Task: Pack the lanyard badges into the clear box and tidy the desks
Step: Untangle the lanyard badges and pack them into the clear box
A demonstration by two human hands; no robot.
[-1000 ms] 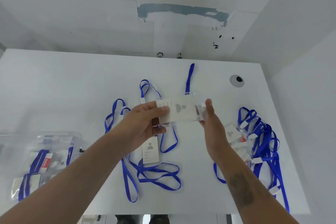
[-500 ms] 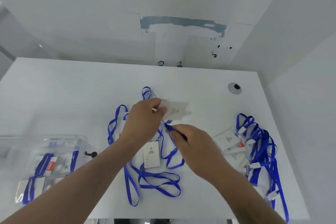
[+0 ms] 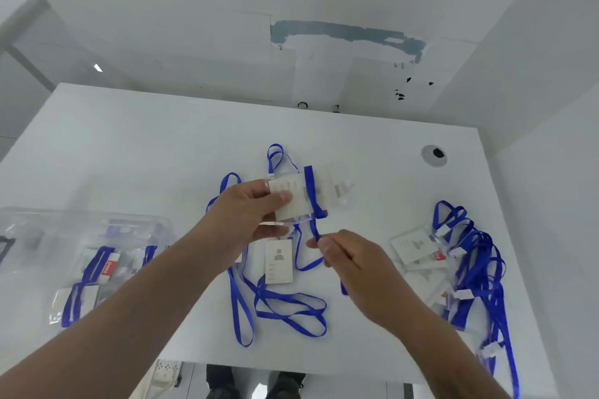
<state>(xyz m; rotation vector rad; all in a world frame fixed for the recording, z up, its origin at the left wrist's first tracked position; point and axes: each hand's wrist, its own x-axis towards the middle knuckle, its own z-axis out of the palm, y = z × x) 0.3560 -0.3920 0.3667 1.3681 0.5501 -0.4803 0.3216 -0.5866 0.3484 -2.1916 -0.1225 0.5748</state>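
My left hand (image 3: 249,217) grips a clear badge holder (image 3: 296,199) above the middle of the white desk (image 3: 136,152). A blue lanyard strap (image 3: 312,191) is wrapped across the badge and runs down to my right hand (image 3: 346,261), which pinches it. Below the held badge, another badge (image 3: 278,261) lies flat among loose blue lanyard loops (image 3: 285,308). The clear box (image 3: 81,256) stands at the left with several badges inside. A pile of badges and lanyards (image 3: 466,266) lies at the right.
A round cable grommet (image 3: 434,155) sits in the desk's far right corner. White walls close in behind and on the right. Beneath the desk's near edge, a power strip (image 3: 167,372) and shoes (image 3: 256,385) show.
My right hand has brought the blue strap across the badge and moved down and right. My left hand keeps hold of the badge, now turned flatter toward me.
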